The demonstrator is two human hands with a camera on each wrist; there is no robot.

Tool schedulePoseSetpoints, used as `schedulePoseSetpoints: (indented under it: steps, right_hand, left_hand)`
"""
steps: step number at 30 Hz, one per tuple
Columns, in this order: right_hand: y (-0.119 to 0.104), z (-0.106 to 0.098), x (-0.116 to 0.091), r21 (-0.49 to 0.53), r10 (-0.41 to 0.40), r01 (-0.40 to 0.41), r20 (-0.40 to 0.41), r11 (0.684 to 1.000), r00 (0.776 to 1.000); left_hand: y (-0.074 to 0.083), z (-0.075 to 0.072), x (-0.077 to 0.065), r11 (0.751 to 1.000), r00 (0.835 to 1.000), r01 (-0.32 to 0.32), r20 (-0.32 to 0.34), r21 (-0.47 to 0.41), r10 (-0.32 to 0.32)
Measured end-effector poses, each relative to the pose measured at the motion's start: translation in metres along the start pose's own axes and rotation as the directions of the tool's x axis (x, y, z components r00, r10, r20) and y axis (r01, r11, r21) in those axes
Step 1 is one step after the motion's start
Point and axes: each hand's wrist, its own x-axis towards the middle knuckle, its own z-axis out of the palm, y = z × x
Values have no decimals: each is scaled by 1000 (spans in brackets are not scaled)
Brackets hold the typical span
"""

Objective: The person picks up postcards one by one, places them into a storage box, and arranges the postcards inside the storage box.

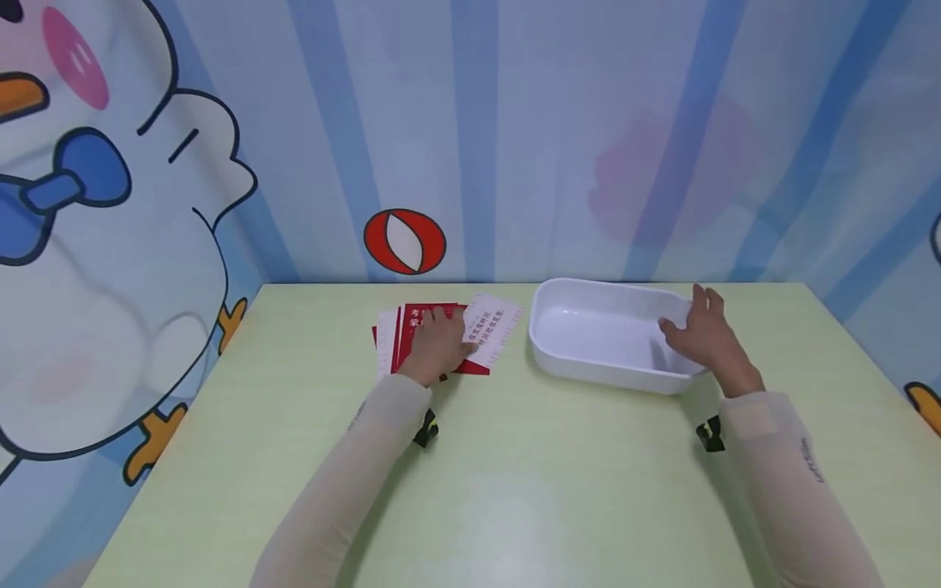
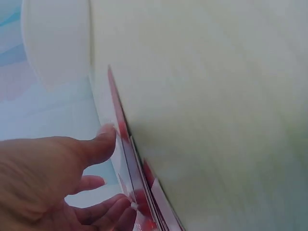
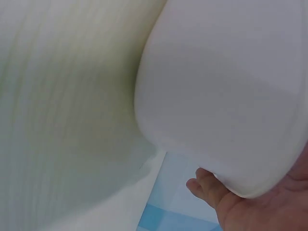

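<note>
Several red and white printed cards [image 1: 481,322] lie overlapped in a loose pile at the back middle of the table. Over them is my left hand [image 1: 435,347], its thumb and fingertips touching the top cards. The left wrist view has the stack of cards [image 2: 139,178] edge-on beside the thumb, fingers loosely bent. To the right stands a white plastic tray [image 1: 603,377]. My right hand [image 1: 707,339] holds its right end, the thumb over the inside and the fingers outside the wall. The right wrist view has the tray's outer wall [image 3: 216,91] hiding part of that hand.
The pale table [image 1: 507,490] ends at the back against a blue striped cartoon backdrop [image 1: 529,147]. Printed panels also stand at the left and right sides. A small dark strap piece hangs below each sleeve cuff.
</note>
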Motion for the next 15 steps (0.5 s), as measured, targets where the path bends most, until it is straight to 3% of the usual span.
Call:
schedulePoseSetpoints:
  steps: [4, 7, 12, 15]
  right_hand:
    - [3, 4, -1, -16, -6, 6, 23, 1000, 1000]
    - [5, 7, -1, -20, 1, -1, 25, 1000, 1000]
    - [2, 7, -1, -3, -4, 4, 10, 1000, 1000]
    - [0, 7, 0, 18, 6, -6, -7, 1000, 1000]
  left_hand:
    - [-1, -2, -2, 999, 1000, 18, 17, -44, -17]
    - [-1, 0, -2, 999, 999, 26, 34, -30, -25]
    - [6, -2, -7, 999, 999, 31, 16, 12, -31]
    - [7, -2, -7, 998, 999, 52, 3, -27, -52]
